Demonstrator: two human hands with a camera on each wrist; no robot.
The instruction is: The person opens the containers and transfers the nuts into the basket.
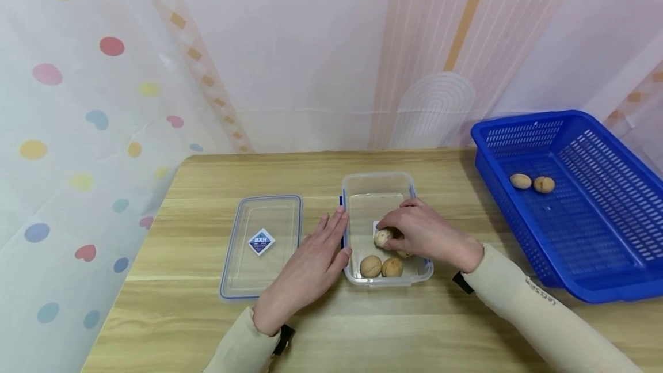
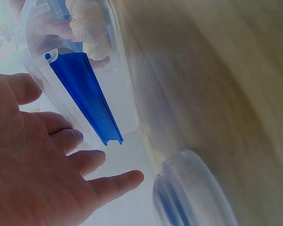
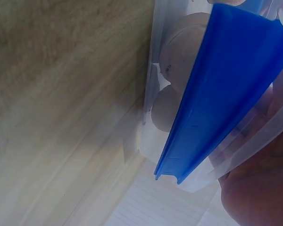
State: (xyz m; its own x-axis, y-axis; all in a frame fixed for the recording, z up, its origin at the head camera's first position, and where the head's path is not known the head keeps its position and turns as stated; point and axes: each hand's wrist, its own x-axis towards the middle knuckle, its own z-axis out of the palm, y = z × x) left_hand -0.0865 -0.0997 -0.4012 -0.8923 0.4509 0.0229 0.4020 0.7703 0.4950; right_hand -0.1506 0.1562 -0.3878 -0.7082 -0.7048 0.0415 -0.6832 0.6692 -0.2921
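A clear plastic container (image 1: 368, 206) stands on the table, with blue latches on its sides. Inside it, my right hand (image 1: 427, 232) pinches a walnut (image 1: 383, 238) between thumb and fingers. Two walnuts, a left one (image 1: 370, 266) and a right one (image 1: 392, 267), lie at the container's near end; another is partly hidden beneath the right hand. Along the left wall my left hand (image 1: 313, 261) lies with fingers extended, the fingertips at the rim. The left wrist view shows that hand's palm beside a hanging blue latch (image 2: 85, 94); the opposite latch (image 3: 226, 84) fills much of the right wrist view.
Left of the container lies its clear lid (image 1: 274, 275), blue-edged, with a diamond-shaped label. A blue slotted basket (image 1: 518, 220) stands at the right, holding two walnuts (image 1: 544, 184). A patterned cloth (image 1: 311, 73) hangs behind the wooden table (image 1: 362, 338).
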